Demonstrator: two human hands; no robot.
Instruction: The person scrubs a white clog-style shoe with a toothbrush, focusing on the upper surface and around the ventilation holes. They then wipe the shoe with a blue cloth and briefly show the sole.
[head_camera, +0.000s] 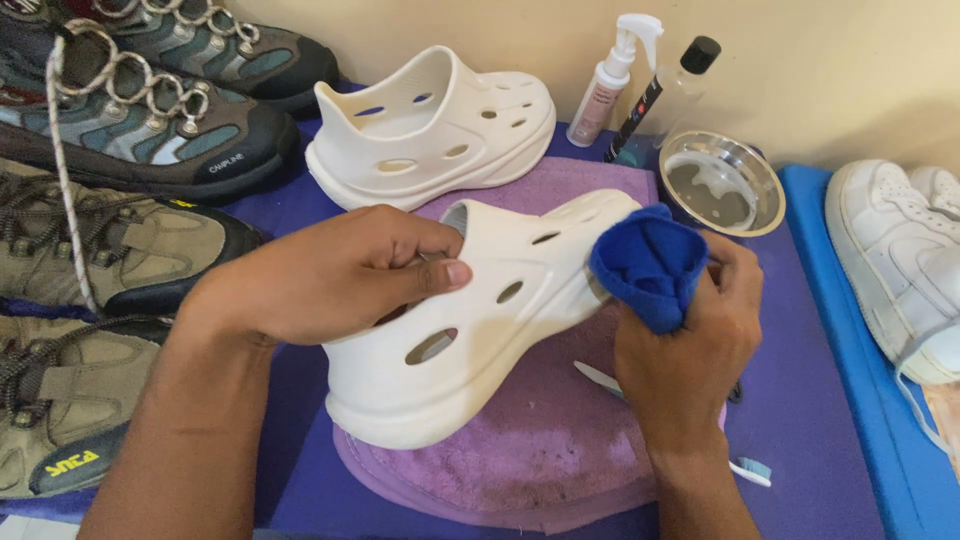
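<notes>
My left hand (330, 275) grips a white foam clog (470, 330) by its upper edge, holding it tilted over a purple towel (540, 440). My right hand (690, 340) holds a bunched blue cloth (648, 262) pressed against the clog's toe end. A second matching white clog (430, 130) stands upright behind, apart from both hands. A toothbrush (750, 468) lies on the towel, mostly hidden under my right wrist.
Several hiking boots (130, 130) line the left side. A white spray bottle (612, 80), a clear bottle with a black cap (680, 85) and a clear glass bowl (722, 182) stand at the back. A white sneaker (900, 250) lies on a blue surface at right.
</notes>
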